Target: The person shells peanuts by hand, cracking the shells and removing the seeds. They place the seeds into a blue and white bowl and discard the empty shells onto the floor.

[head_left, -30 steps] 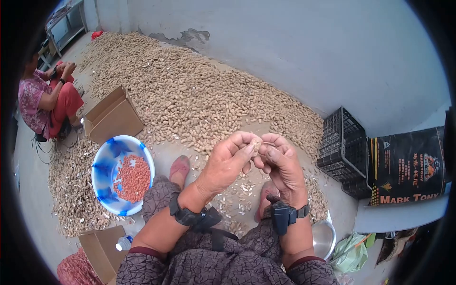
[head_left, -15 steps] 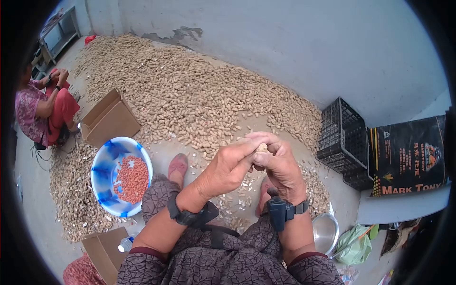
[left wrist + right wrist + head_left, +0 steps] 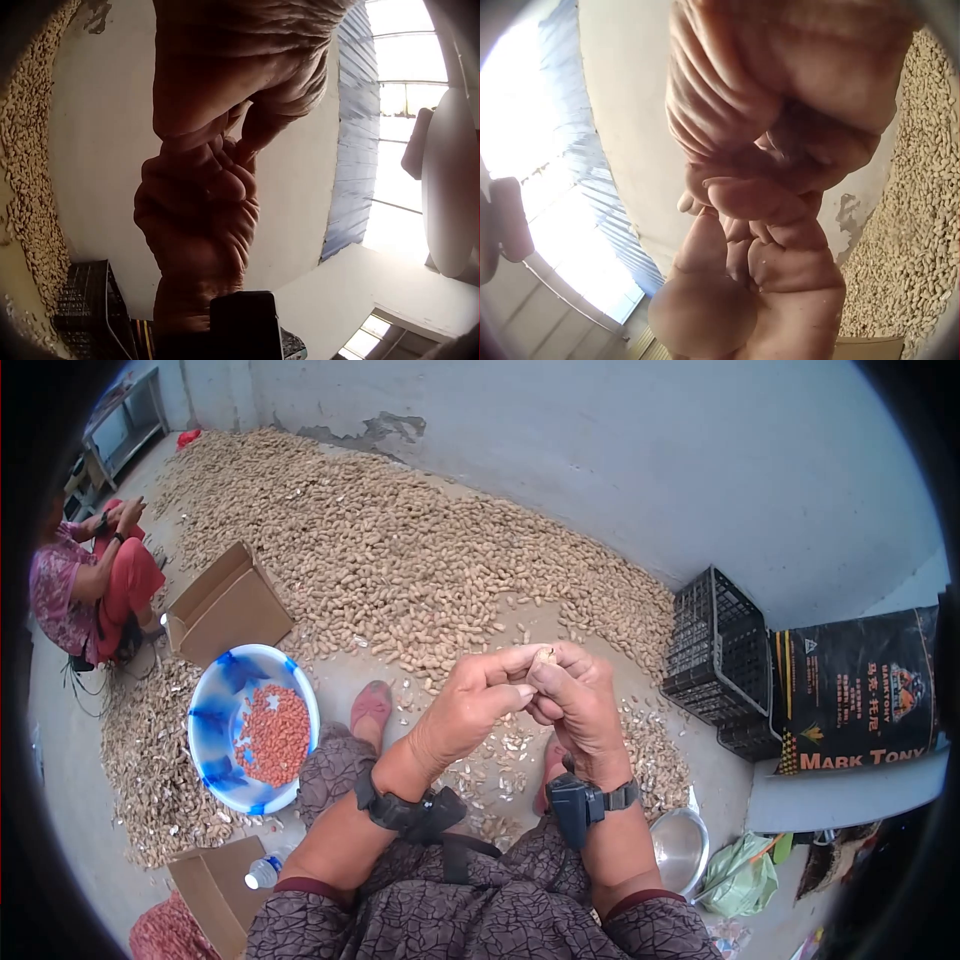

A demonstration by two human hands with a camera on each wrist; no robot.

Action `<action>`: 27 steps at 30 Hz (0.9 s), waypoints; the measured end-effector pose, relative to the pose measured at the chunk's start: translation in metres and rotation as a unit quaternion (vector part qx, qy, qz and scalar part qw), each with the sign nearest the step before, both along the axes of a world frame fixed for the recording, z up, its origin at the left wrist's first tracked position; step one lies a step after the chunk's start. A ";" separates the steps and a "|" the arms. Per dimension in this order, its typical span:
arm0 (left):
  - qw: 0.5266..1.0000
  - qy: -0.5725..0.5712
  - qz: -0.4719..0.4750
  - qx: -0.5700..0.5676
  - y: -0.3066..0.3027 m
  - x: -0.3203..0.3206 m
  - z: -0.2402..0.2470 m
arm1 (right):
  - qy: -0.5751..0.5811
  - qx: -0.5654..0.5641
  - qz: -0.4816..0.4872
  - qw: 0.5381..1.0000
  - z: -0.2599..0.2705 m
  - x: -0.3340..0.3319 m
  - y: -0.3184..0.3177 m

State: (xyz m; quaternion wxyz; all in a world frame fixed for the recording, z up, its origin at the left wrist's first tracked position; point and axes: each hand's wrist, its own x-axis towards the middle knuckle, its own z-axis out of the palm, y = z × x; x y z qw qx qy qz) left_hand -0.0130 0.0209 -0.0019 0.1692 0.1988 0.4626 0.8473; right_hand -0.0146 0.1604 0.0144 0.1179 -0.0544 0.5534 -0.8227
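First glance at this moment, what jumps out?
A huge pile of unshelled peanuts covers the floor along the grey wall. In the middle, the left hand and right hand pinch a single peanut between their fingertips. On the left, a blue bowl holds red kernels.

Small tan peanut (image 3: 545,656), prob. in shell, mostly hidden, pinched btwn fingertips (image 3: 508,660)

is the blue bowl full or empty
Partly full: the blue bowl holds a patch of red shelled peanuts, with bare blue wall showing around them.
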 end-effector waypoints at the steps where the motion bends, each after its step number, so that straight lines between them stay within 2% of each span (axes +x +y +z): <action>1: 1.000 -0.007 0.000 0.007 0.000 0.001 0.002 | 0.001 0.000 0.001 1.000 -0.001 0.000 0.001; 5: 0.997 -0.041 0.005 0.058 0.007 0.003 0.004 | -0.006 -0.015 0.008 1.000 -0.002 -0.002 0.004; 8: 0.998 -0.037 0.054 0.010 0.011 0.001 0.000 | 0.011 0.010 -0.003 1.000 0.002 -0.002 0.002; 10: 0.988 0.025 0.122 -0.087 0.013 0.000 -0.001 | 0.026 0.030 -0.013 0.999 0.003 -0.004 0.002; 11: 0.988 0.025 0.123 -0.086 0.015 0.001 -0.001 | 0.046 0.052 -0.038 0.997 0.001 -0.006 0.004; 12: 0.978 0.058 0.166 -0.110 0.018 0.002 -0.002 | 0.065 0.075 -0.063 0.993 0.000 -0.007 0.006; 16: 0.945 0.106 0.262 -0.165 0.027 0.001 -0.004 | 0.026 0.069 -0.040 0.996 0.006 -0.007 0.005; 19: 0.929 0.131 0.283 -0.199 0.029 -0.002 -0.006 | 0.045 0.057 -0.055 0.996 0.000 -0.006 0.005; 25: 0.913 0.129 0.341 -0.186 0.041 -0.006 -0.025 | 0.069 0.090 -0.109 0.988 -0.009 -0.002 -0.001; 26: 0.912 0.127 0.342 -0.186 0.041 -0.006 -0.026 | 0.091 0.125 -0.123 0.980 -0.012 -0.001 -0.002; 27: 0.924 0.079 0.335 -0.167 0.041 -0.006 -0.026 | 0.114 0.160 -0.137 0.971 -0.013 -0.001 -0.002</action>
